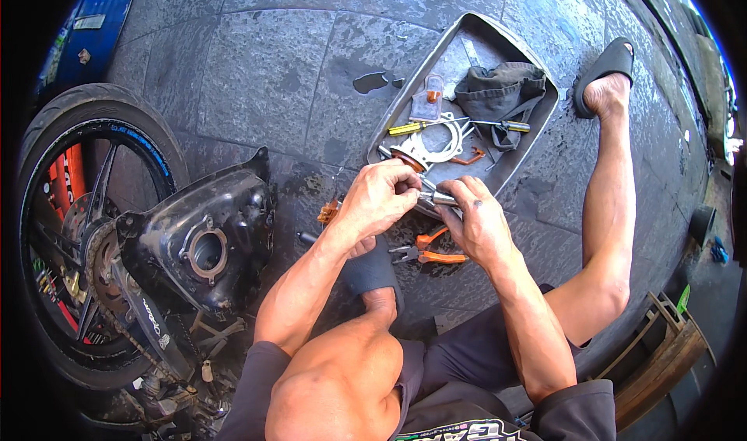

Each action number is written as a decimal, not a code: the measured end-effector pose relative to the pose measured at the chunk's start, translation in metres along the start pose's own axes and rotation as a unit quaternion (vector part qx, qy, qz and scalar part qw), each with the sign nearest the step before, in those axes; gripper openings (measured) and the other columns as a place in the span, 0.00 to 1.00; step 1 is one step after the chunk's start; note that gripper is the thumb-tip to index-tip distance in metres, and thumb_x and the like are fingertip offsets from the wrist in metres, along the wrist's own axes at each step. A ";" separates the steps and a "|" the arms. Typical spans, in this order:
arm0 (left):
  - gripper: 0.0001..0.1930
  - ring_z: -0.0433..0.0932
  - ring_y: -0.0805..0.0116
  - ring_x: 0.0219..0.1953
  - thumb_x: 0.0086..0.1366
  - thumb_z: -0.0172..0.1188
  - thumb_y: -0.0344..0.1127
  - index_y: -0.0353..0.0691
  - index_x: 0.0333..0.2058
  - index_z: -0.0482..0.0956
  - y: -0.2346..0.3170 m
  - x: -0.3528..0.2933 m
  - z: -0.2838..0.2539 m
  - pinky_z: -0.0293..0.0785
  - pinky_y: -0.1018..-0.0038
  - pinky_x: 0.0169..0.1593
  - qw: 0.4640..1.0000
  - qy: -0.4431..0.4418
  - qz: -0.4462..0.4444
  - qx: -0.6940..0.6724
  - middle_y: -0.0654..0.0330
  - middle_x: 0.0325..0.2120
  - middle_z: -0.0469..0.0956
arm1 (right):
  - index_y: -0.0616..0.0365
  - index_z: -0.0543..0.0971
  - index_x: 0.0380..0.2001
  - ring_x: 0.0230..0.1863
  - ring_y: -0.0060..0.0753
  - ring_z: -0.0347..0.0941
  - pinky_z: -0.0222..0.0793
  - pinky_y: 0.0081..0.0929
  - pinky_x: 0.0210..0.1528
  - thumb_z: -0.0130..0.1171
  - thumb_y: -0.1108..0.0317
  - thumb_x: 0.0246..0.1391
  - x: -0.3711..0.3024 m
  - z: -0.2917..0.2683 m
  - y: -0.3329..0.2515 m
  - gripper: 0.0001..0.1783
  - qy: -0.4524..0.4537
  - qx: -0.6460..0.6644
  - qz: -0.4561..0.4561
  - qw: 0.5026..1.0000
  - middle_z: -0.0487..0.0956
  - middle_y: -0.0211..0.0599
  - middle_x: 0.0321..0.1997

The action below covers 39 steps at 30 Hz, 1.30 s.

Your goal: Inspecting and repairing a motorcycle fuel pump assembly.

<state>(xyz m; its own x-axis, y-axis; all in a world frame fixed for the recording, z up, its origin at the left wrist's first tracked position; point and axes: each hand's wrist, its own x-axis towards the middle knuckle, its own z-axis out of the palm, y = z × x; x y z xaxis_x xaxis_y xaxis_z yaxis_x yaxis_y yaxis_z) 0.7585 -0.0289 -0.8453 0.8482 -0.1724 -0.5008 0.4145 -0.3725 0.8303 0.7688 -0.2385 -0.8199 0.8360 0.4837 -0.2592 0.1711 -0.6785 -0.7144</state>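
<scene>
A silver metal tool (442,198) is being grasped by the right hand (484,224) above the grey tray's (510,40) near end, its long axis being pointed leftward at the left hand (375,200); whether anything is being gripped there cannot be told.

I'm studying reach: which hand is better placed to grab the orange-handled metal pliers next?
Probably the right hand: the pliers lie nearer it, handles rightward, though it holds a silver metal cylinder.
</scene>
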 end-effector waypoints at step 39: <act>0.07 0.84 0.55 0.34 0.57 0.65 0.29 0.33 0.35 0.85 -0.007 0.012 -0.009 0.78 0.64 0.40 0.995 -0.089 0.017 0.030 0.50 0.32 0.84 | 0.63 0.79 0.41 0.43 0.51 0.74 0.72 0.43 0.47 0.67 0.73 0.50 0.007 -0.001 -0.008 0.15 -0.043 -0.030 -0.018 0.998 0.76 0.47 0.37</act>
<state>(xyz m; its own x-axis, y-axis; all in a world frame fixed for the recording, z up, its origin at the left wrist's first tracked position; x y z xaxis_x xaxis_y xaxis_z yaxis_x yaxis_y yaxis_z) 0.7689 -0.0200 -0.8545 0.7874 -0.3420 -0.5129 0.3621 -0.4168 0.8338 0.7737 -0.2305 -0.8152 0.7812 0.5523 -0.2909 0.2331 -0.6905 -0.6848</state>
